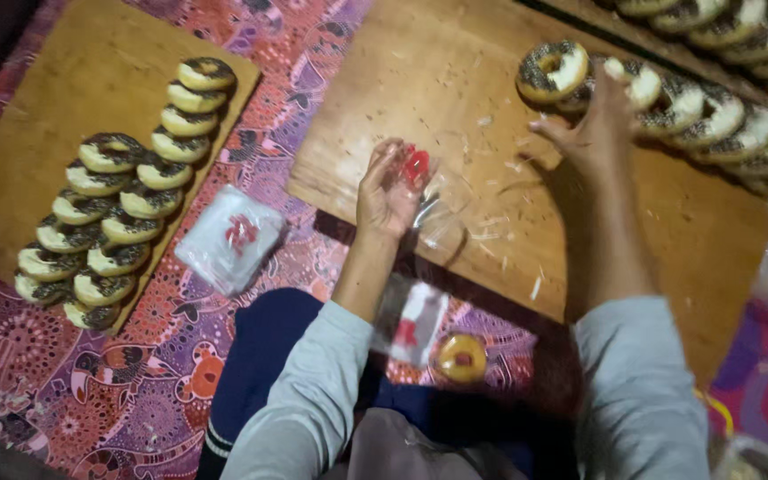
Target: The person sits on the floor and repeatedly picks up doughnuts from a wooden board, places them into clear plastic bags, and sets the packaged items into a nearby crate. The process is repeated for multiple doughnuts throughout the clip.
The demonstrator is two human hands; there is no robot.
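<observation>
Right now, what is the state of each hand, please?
Left hand: closed on a clear plastic bag.
Right hand: open, fingers spread, touching a sprinkled doughnut in the row.

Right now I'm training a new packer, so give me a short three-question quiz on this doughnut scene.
1. True or false: the left hand holds a clear plastic bag.
2. The right hand reaches for: A) the stack of bags, B) a doughnut at the end of the row, C) the tape roll.
3. What surface do the doughnuts on the left lie on?

Key: 1 true; 2 B; 3 a wooden board.
</observation>
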